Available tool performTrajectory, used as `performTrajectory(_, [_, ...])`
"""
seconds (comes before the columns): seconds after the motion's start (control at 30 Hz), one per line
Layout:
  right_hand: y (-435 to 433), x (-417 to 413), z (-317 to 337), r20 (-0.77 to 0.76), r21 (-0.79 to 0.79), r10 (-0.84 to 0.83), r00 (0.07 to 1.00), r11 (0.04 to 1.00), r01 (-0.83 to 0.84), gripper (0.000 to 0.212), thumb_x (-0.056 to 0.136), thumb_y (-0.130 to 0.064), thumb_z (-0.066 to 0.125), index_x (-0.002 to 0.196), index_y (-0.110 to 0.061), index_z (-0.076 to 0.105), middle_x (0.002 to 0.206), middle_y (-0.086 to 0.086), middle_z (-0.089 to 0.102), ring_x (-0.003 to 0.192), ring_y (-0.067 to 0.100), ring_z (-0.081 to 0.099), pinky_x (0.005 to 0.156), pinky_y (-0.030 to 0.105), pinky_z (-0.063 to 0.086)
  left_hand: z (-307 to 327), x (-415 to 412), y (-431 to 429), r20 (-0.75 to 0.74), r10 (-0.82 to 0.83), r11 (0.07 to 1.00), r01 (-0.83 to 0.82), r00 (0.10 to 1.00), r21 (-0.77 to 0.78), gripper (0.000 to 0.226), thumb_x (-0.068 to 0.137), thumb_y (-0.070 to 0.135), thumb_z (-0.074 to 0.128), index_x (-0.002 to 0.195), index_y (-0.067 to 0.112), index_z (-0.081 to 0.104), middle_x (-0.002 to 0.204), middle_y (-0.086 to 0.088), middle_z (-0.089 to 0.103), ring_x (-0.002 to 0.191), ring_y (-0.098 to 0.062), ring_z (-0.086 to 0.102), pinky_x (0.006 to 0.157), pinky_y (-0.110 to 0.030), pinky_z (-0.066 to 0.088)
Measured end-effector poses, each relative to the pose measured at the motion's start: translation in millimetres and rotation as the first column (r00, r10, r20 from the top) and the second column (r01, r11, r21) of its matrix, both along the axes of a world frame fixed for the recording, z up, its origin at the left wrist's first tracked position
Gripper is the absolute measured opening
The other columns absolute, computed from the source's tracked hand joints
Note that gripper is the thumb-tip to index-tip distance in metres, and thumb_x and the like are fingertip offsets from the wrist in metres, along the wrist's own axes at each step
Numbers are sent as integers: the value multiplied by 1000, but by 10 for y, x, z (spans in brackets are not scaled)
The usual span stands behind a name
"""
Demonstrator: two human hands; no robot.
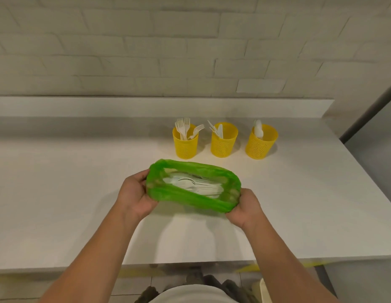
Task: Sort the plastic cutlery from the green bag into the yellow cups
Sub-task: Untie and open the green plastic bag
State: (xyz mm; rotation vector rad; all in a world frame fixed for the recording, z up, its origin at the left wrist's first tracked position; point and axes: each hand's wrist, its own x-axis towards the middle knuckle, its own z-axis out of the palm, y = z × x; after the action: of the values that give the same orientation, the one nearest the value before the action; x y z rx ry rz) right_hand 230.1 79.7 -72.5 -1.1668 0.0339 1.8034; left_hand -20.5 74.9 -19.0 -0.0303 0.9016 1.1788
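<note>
On my feed both hands are on the bag, which sits at the middle of the counter, nearer to me than the cups. The left hand grasps the bag's left end, with its fingers curled round the rolled green rim. The fingertips go in behind the plastic, so I can't see them. The right hand grasps the near right corner the same way, knuckles towards me and fingers wrapped into the rim and hidden by it. Neither hand is slack, and between them the mouth is pulled wide into a long oval facing up. I can't tell whether the bag's bottom rests on the counter or hangs just above it.

Inside the bag lies a heap of white cutlery. At least one fork head lies on top, and the rest is too jumbled to sort by eye.

Just beyond the bag, three yellow perforated cups stand upright in a row, apart from each other. The left cup holds forks, tines up. The middle cup holds knives, leaning left. The right cup holds spoons, bunched at its left side. Behind the counter is a pale brick wall.
</note>
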Motion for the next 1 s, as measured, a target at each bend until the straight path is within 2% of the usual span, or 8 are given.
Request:
performTrajectory(0.17, [-94, -32, 6, 93, 13, 100, 991, 995, -101, 43, 84, -8, 38, 113, -6, 68, 113, 21, 69, 106, 40, 67, 93, 61, 55, -173, 90, -29, -98, -135, 991, 131, 986, -40, 35, 102, 28, 46, 117, 5, 68, 107, -20, 74, 90, -35, 75, 78, -48, 63])
performTrajectory(0.27, [-27, 51, 107, 377, 63, 186, 907, 972, -226, 25, 83, -7, 41, 96, -8, 62, 98, 16, 64, 88, 32, 62, 84, 45, 55, -198, 62, -27, -296, -209, 976, 217, 932, -9, 40, 102, 41, 52, 128, 13, 62, 117, -18, 68, 97, -32, 69, 84, -44, 56])
performTrajectory(0.33, [27, 78, 227, 661, 37, 294, 691, 906, -421, 31, 84, -20, 47, 109, -12, 61, 108, 12, 64, 93, 28, 62, 86, 44, 54, -219, 25, -54, -582, -185, 973, 232, 792, 8, 44, 96, 46, 64, 130, 20, 58, 115, -13, 65, 96, -26, 66, 86, -41, 53])
performTrajectory(0.5, [83, 2, 350, 932, -356, 317, -176, 706, -613, 86, 91, -52, 61, 158, -20, 18, 153, 10, 19, 141, 41, 27, 108, 45, 35, -262, -111, -361, -992, -126, 909, 398, -20, -124, 101, 64, 71, 81, 145, 31, 37, 129, -3, 41, 108, -20, 56, 95, -40, 52])
performTrajectory(0.63, [109, -13, 197, 858, -510, 405, -316, 593, -624, 63, 92, -38, 63, 141, -11, 35, 138, 15, 37, 117, 37, 55, 88, 39, 50, -289, 52, -568, -971, -196, 831, 502, -136, -238, 71, 71, 67, 80, 119, 33, 40, 93, 7, 62, 80, -7, 63, 61, -25, 47])
performTrajectory(0.77, [144, -55, 140, 955, -224, 296, 17, 757, -614, 12, 91, -9, 50, 95, -9, 61, 94, 12, 65, 80, 27, 61, 64, 32, 48, -382, -11, -465, -985, -128, 851, 497, -113, -167, 16, 94, 9, 57, 82, 14, 66, 71, -3, 68, 68, -23, 65, 67, -38, 54])
performTrajectory(0.9, [102, -88, 206, 568, 93, 106, 816, 977, -191, 34, 85, 9, 35, 94, -3, 65, 88, 18, 64, 78, 31, 61, 68, 40, 52, -242, -88, -176, -587, -117, 991, 129, 801, -21, 30, 94, -8, 41, 94, 1, 69, 92, -22, 72, 82, -34, 68, 72, -44, 59])
performTrajectory(1.0, [-12, -132, 155, 75, 49, -117, 990, 992, 113, 42, 77, 8, 31, 102, -2, 63, 102, 21, 67, 93, 37, 66, 66, 46, 62, -137, -169, 77, -244, -88, 991, 61, 966, -117, 28, 94, -4, 33, 97, -2, 62, 87, -21, 68, 72, -31, 68, 51, -37, 60])
